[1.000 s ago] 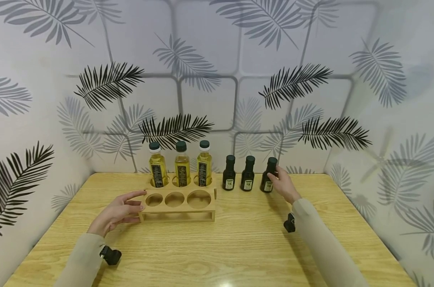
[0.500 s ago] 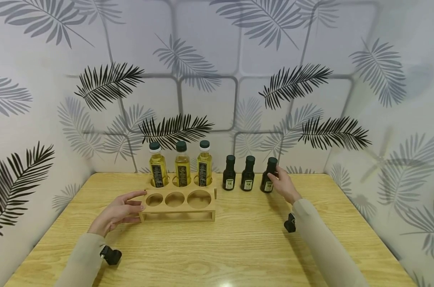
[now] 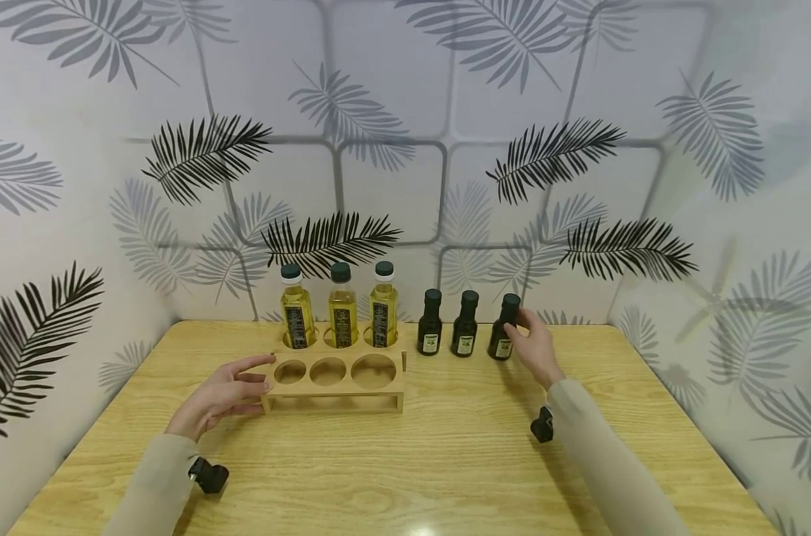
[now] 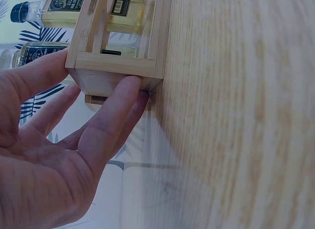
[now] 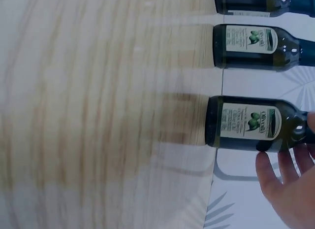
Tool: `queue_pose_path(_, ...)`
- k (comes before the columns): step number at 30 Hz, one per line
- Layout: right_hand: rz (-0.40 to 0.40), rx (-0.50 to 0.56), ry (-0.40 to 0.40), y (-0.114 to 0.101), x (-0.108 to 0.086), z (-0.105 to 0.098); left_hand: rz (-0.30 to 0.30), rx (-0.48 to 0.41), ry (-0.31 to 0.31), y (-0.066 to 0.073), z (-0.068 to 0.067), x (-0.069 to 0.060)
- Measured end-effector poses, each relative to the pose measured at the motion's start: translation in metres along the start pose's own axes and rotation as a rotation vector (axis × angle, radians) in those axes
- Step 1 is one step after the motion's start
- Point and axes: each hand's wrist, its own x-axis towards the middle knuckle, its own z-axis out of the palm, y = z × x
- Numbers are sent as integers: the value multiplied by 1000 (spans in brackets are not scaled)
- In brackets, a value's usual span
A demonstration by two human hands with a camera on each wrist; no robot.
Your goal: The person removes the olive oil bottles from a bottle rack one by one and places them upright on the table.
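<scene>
The right hand [image 3: 535, 350] curls its grip round a dark glass bottle [image 3: 500, 339], two matching bottles [image 3: 464, 331] separating it from the pale wooden rack [image 3: 351, 392] the outstretched left hand [image 3: 220, 398] touches.

Right wrist view: the left dark bottle [image 5: 251, 2] gets chopped by the top edge, the right grip [image 5: 295, 184] by the right edge! Left wrist view: left grip [image 4: 64, 160] clipped at the left, rack [image 4: 113, 64] at the top. Head view: the rack hides the feet of the oil bottles [image 3: 296, 316], label print far too small to read, both sleeves [image 3: 153, 476] cut at the near edge!
</scene>
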Motion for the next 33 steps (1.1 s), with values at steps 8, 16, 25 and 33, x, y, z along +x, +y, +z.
queue_pose_path(8,60,57,174,-2,-11,5,5,2,7,1,1,0)
queue_pose_path(16,121,139,168,-11,-25,24,-10,8,32,-2,3,1)
queue_pose_path(25,131,305,36,-32,-32,47,11,14,41,-2,1,4)
queue_pose_path(33,132,344,-90,-50,-35,74,38,39,36,0,1,7)
